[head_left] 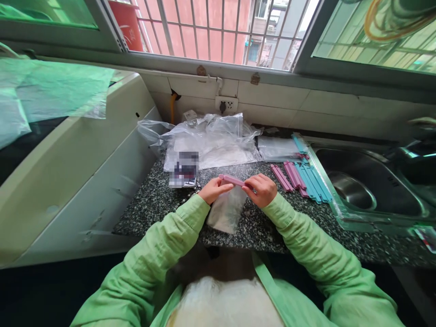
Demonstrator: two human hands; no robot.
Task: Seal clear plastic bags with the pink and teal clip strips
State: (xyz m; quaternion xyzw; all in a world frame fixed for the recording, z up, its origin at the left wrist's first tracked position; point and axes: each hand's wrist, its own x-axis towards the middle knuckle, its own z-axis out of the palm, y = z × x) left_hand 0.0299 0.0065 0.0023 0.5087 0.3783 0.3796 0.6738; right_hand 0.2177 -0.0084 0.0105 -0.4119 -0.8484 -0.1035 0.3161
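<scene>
I see a speckled counter [160,204] under a barred window [218,32], beside a sink [371,181]. My left hand [213,190] and right hand [261,190] both pinch a pink clip [232,180] across a clear bag [226,211].

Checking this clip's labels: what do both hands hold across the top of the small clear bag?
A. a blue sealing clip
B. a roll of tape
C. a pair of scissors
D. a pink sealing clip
D: the left hand and right hand each grip one end of a pink sealing clip lying across the mouth of the small clear bag; the blue clips lie untouched by the sink.
</scene>
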